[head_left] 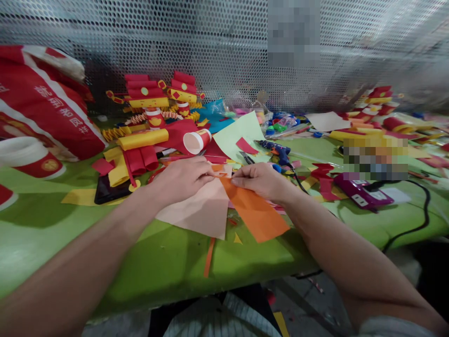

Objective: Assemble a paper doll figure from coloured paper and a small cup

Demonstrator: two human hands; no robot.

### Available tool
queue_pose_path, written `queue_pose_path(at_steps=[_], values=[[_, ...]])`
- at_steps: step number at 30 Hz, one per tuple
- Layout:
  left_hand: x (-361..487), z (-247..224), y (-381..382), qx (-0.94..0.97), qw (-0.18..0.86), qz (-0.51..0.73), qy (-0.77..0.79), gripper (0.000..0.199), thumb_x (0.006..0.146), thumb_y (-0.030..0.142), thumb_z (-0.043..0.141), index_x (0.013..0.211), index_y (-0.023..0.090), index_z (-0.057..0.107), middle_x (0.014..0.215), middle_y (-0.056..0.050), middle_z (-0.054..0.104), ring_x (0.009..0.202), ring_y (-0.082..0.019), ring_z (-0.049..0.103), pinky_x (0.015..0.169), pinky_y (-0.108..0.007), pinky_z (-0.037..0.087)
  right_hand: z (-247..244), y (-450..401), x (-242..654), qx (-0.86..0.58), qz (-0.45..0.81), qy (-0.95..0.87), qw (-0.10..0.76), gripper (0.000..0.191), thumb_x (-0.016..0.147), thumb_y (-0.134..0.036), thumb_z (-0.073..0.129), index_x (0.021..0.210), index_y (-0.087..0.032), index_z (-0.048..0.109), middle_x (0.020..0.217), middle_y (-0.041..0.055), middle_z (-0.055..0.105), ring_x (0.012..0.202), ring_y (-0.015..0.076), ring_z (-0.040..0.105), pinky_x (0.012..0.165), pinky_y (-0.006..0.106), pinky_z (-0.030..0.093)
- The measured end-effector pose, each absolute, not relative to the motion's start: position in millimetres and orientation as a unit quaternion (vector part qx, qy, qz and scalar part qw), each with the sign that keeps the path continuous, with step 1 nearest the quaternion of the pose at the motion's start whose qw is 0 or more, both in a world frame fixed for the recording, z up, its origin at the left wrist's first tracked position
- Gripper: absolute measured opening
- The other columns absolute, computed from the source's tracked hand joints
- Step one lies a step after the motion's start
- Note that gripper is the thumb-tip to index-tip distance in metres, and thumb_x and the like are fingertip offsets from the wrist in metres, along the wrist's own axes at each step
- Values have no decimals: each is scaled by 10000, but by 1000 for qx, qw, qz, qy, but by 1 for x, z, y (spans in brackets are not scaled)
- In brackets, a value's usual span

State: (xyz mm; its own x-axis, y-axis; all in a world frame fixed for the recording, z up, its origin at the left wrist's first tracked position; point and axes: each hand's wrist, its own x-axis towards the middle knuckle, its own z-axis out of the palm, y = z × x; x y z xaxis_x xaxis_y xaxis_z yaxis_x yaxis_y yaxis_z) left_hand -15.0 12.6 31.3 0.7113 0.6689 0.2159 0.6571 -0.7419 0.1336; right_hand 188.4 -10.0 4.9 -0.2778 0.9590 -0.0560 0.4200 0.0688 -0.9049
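Note:
A sheet of orange paper (259, 215) slants across the table in front of me, its narrow upper end between my two hands. My right hand (261, 181) pinches that upper edge between thumb and fingers. Closed fingertips of my left hand (185, 180) meet the same end, where a small orange fold shows; their exact hold is partly hidden. Beneath the left hand lies a pale pink sheet of paper (201, 213). Dark-handled scissors (247, 158) rest just beyond the hands. Near the table's front edge is a thin orange paper strip (209, 257).
Behind stand red and yellow paper figures (147, 93). A paper cup (198, 141) lies tipped beside a pale green sheet (242, 131). A blue glue gun (277, 150) trails a cord toward a purple power strip (365, 191). A phone (111, 189) lies left, near a red bag (45, 103).

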Motion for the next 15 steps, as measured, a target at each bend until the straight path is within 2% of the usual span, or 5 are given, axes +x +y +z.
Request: queue_pose_path(at_steps=[4, 7, 10, 15], values=[[-16, 34, 18, 884, 195, 89, 415, 409, 847, 441, 369, 729, 158, 639, 635, -11, 590, 539, -109, 484, 497, -219, 324, 3, -12, 185, -527, 358, -711, 296, 178, 689, -306, 552, 610, -152, 594, 502, -41, 454, 476, 62, 338, 455, 216, 252], [-19, 33, 21, 851, 276, 59, 443, 389, 823, 457, 399, 702, 166, 626, 586, 5, 565, 483, -97, 455, 461, -211, 309, 1, -12, 185, -516, 347, -725, 296, 179, 699, -311, 549, 633, -153, 599, 527, -31, 496, 491, 68, 373, 470, 220, 264], [-21, 32, 23, 842, 292, 52, 450, 313, 787, 431, 458, 696, 172, 610, 582, 17, 547, 500, -97, 457, 475, -207, 314, 1, -11, 185, -508, 360, -726, 292, 168, 702, -301, 551, 653, -150, 607, 576, -14, 544, 529, 79, 423, 503, 226, 299], [-18, 35, 20, 862, 239, 79, 440, 230, 768, 362, 481, 673, 173, 573, 563, 38, 510, 549, -102, 450, 549, -217, 320, 2, -12, 185, -506, 408, -707, 278, 162, 698, -298, 562, 670, -147, 613, 620, -4, 575, 561, 89, 457, 545, 235, 339]])
